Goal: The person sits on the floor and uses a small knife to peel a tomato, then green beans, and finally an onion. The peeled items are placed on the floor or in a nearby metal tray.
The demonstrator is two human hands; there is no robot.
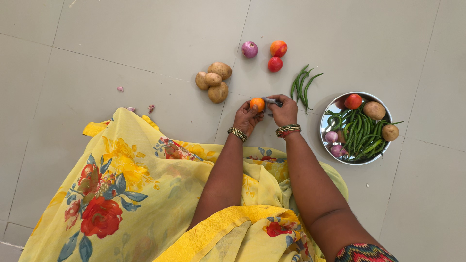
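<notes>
head camera, looking straight down, near floor

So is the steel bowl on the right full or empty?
Full. The steel bowl holds green chillies, a tomato, two potatoes and small onions.

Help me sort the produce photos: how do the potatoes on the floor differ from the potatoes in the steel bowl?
The potatoes on the floor number four and lie clustered, touching, directly on the tiles; the potatoes in the steel bowl number two and sit apart at the right side of the steel bowl, against green chillies. The floor group lies beyond the left hand, the bowl pair beside the right hand. All are brown, whole and unpeeled.
</notes>
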